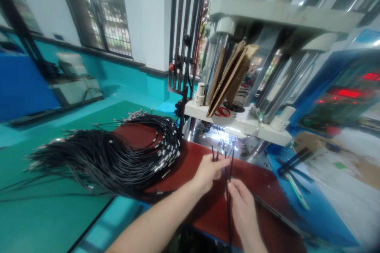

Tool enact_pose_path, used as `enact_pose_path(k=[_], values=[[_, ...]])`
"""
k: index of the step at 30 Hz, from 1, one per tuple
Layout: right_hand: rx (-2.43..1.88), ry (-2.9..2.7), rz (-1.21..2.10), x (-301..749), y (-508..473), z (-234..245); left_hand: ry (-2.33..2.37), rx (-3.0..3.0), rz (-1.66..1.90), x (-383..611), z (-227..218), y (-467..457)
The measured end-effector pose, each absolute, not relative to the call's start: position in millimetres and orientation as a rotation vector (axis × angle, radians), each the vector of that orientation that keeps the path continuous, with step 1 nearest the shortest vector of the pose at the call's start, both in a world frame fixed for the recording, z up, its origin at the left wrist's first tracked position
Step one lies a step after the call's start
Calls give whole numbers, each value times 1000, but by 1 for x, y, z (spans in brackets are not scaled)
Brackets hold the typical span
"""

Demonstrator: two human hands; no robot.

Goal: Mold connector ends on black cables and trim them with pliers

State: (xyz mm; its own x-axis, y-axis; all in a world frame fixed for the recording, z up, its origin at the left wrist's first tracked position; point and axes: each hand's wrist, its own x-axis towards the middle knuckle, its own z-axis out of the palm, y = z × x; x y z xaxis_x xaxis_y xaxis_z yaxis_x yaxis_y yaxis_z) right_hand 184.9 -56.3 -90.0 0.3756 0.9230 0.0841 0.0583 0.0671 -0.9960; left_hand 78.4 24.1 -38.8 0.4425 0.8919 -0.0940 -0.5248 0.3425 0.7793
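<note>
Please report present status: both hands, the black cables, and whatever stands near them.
Left hand and right hand: both gripping thin black cables. Large cable bundle lying to the left. White press standing ahead, beyond the hands.

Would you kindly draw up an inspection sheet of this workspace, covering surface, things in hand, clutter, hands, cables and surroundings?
Surface: red top before the press; green table on the left.
Things in hand: thin black cables, roughly upright; exact count unclear.
Clutter: cardboard leaning on the press, red handles beside it; tools at the right.
Hands: left hand and right hand both have fingers closed on cables, the right lower in the picture.
Cables: large black bundle, curved across green table and red top, many ends light-coloured.
Surroundings: barred window behind; red-lit display at right, blurred.
</note>
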Motion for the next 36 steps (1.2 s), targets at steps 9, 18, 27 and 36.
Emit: enact_pose_path(k=[9,18,27,36], values=[[-1196,-873,1040,186,-52,-101,523,686,941,77,-42,25],[-1104,-814,1158,184,-50,-99,497,697,933,78,-45,25],[-1012,-837,1354,179,-52,-92,521,740,932,78,-49,27],[-905,-780,1507,178,-54,-92,535,759,930,74,-48,23]])
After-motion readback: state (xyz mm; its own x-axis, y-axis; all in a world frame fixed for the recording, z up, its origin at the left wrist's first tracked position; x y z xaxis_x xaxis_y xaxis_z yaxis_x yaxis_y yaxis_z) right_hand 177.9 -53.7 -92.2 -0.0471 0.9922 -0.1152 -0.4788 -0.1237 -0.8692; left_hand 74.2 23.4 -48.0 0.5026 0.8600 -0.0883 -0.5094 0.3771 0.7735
